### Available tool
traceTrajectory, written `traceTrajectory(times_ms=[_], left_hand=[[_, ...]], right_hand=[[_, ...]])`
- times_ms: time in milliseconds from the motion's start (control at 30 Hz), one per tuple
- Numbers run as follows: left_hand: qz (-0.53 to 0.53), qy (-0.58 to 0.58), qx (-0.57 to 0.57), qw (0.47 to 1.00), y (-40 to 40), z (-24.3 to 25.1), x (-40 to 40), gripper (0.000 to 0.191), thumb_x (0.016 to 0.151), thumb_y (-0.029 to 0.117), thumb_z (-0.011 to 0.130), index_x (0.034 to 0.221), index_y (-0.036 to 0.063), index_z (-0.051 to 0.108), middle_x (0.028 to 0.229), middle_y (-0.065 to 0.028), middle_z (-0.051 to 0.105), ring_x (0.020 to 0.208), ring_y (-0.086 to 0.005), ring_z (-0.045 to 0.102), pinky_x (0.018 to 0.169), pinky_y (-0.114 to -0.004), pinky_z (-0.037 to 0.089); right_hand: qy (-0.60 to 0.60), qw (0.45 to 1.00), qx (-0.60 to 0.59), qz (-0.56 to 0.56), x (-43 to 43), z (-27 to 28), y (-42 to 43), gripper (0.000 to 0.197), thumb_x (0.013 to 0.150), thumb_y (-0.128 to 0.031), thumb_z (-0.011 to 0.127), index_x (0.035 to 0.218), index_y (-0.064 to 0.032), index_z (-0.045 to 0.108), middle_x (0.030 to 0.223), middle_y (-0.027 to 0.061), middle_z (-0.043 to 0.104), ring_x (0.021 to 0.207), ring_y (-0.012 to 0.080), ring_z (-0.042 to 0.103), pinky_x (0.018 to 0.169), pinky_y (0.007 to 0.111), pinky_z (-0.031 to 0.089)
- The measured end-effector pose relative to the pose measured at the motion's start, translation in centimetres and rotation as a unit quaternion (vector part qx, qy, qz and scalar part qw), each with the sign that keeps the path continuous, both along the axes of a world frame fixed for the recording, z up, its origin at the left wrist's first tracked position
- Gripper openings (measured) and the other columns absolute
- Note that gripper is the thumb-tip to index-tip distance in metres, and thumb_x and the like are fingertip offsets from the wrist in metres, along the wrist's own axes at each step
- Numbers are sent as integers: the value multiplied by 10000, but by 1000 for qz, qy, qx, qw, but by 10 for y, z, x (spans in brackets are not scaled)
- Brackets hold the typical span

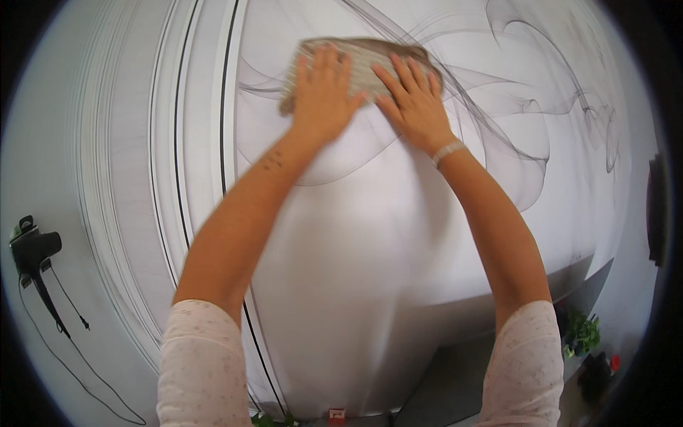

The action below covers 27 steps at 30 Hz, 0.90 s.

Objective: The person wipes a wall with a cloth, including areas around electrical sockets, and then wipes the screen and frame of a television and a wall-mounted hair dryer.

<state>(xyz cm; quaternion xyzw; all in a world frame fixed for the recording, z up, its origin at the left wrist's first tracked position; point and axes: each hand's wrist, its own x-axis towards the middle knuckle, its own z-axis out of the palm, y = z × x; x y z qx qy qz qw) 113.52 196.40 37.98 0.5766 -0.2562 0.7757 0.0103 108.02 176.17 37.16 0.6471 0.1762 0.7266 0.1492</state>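
A beige, textured cloth [364, 74] lies spread against a glossy white wall panel [341, 251] printed with grey, smoke-like swirls. My left hand [323, 93] presses flat on the left part of the cloth, fingers pointing up. On its right part rests my right hand [413, 101], with fingers spread and a pale band on the wrist. Both arms reach upward, and the thumbs point towards each other. A browner fold of the cloth shows along its top edge. The palms and the cloth beneath them are hidden.
Black-and-white vertical trim strips [227, 107] run along the panel's left side. A black hair dryer [37, 251] hangs on the left wall with its cord looping down. Lower right are a green plant [584, 331] and a dark grey surface [453, 373]. A small red object [336, 416] sits at the bottom.
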Motion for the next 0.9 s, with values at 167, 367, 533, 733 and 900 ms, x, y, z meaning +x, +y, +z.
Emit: traceTrajectory(times_ms=[167,367,533,733,900], left_hand=[[-41,39,146,988,-63,-61,-27,772,961,530,564,1534,43,389,1603,-221,326,1509,-395,240,1228,-583,102],[-26,28,171,985,-99,-73,-43,770,969,549,551,1536,54,387,1598,-234,318,1496,-412,248,1217,-580,153],[-44,13,181,982,-97,-59,-48,753,968,531,561,1527,53,401,1581,-247,339,1474,-422,284,1197,-579,209],[-9,14,148,989,-86,-30,-44,661,1013,444,518,1512,22,416,1577,-244,350,1490,-371,283,1215,-519,209],[32,12,108,994,-47,-11,-28,656,1037,436,464,1510,-13,400,1601,-219,328,1512,-328,258,1234,-485,169]], right_hand=[[98,993,13,-58,-48,-73,-84,580,1016,-447,498,1551,-245,405,1631,114,320,1506,342,261,1209,565,165],[122,986,115,11,-60,-91,-122,566,1058,-375,431,1556,-110,381,1611,145,347,1497,331,295,1213,512,202],[98,982,157,29,-41,-68,-117,553,1073,-347,386,1540,-51,381,1595,199,351,1485,349,317,1199,521,235],[-3,971,225,82,1,-11,-87,586,1045,-363,427,1444,66,447,1518,309,397,1439,472,332,1167,589,253],[-42,977,198,72,23,32,-34,639,1019,-375,472,1439,104,431,1508,331,398,1424,488,339,1167,580,256]])
